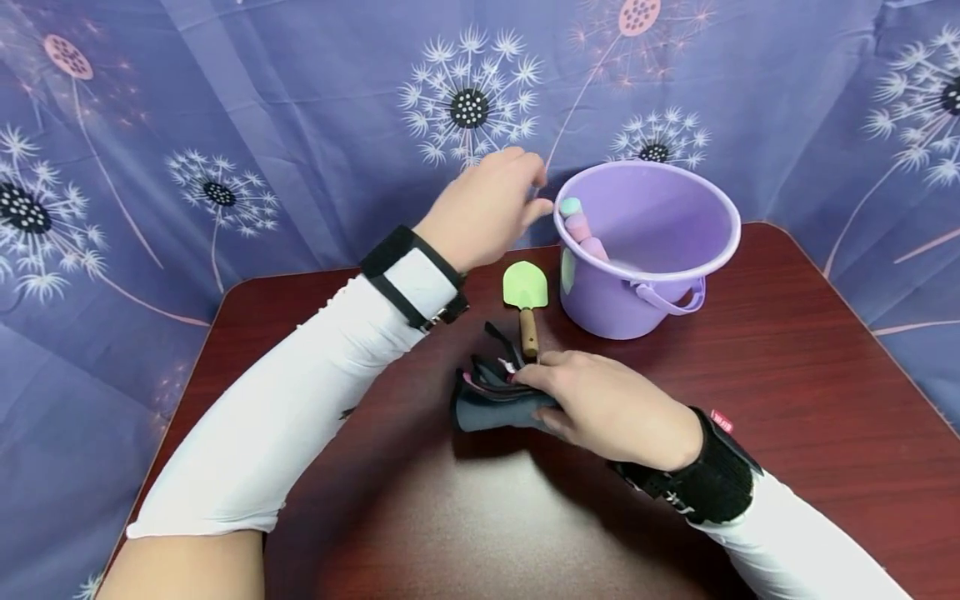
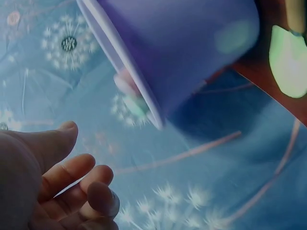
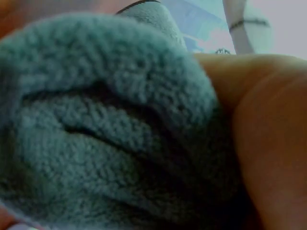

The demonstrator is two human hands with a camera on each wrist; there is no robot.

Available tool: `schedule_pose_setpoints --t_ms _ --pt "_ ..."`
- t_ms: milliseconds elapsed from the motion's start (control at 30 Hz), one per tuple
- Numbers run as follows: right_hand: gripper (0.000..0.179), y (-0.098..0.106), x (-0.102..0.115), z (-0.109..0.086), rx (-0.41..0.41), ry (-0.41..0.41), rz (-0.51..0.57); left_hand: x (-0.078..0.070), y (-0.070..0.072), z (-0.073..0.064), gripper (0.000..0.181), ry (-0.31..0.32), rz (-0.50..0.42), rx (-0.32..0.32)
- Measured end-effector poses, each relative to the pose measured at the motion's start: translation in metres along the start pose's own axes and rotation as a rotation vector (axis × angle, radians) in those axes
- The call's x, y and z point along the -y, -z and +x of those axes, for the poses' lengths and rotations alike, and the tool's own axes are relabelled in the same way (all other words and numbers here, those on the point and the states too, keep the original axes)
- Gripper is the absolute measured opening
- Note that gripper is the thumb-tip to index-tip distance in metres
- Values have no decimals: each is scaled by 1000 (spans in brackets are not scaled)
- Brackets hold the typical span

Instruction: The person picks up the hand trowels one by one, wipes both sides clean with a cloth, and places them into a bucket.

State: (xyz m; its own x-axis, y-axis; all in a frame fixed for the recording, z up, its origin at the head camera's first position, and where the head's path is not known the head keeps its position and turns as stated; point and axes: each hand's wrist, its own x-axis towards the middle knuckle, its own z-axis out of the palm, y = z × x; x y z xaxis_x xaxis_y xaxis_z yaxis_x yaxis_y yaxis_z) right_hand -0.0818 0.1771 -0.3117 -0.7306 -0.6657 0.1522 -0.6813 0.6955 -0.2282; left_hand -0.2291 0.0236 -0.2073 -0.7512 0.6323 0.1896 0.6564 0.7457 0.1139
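Note:
My right hand (image 1: 607,408) grips a rolled-up dark grey cloth (image 1: 491,414) with black edging and a black strap, low over the table. Filling the right wrist view, the cloth (image 3: 96,134) shows a fleecy, folded end beside the thumb. My left hand (image 1: 487,208) is raised just left of the purple bucket (image 1: 615,304). In the left wrist view its fingers (image 2: 67,175) are loosely bent with nothing between them. Rounded pastel pieces (image 1: 577,227), green and pink, line the bucket's left inner rim; their kind is unclear.
A small trowel (image 1: 526,287) with a light green blade and wooden handle lies left of the bucket, behind the cloth. The bucket's handle (image 1: 675,304) hangs at its front right. A blue dandelion-print curtain (image 1: 322,108) stands behind the reddish-brown table (image 1: 825,400).

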Motion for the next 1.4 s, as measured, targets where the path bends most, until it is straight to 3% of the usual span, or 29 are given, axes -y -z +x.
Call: schedule_pose_setpoints --t_ms 167,367,567,700,867,1000,1100,1167,1300,1400 --pt "36 9 -10 -1 -57 -52 38 29 -4 -14 34 88 -59 -34" --pt "37 19 -19 1 -162 -83 94 64 -26 -38 30 193 -178 -114" --pt "40 26 -24 3 -279 -110 114 79 -62 -63 30 326 -185 -52" --pt "40 29 -24 3 -369 -135 132 75 -94 -72 33 359 -209 -3" --pt "44 32 -25 4 -452 -138 143 61 -129 -76 32 347 -316 -11" --pt "44 33 -25 5 -478 -144 152 46 -152 -75 33 264 -380 -43" --pt "43 33 -25 4 -482 -150 146 33 -163 -73 38 208 -398 -75" --pt "43 32 -25 4 -483 -151 142 24 -168 -70 30 184 -436 -80" --pt "43 32 -25 6 -478 -149 141 8 -177 -62 17 201 -553 -78" --pt "42 32 -24 7 -476 -144 147 2 -182 -59 26 257 -551 -71"
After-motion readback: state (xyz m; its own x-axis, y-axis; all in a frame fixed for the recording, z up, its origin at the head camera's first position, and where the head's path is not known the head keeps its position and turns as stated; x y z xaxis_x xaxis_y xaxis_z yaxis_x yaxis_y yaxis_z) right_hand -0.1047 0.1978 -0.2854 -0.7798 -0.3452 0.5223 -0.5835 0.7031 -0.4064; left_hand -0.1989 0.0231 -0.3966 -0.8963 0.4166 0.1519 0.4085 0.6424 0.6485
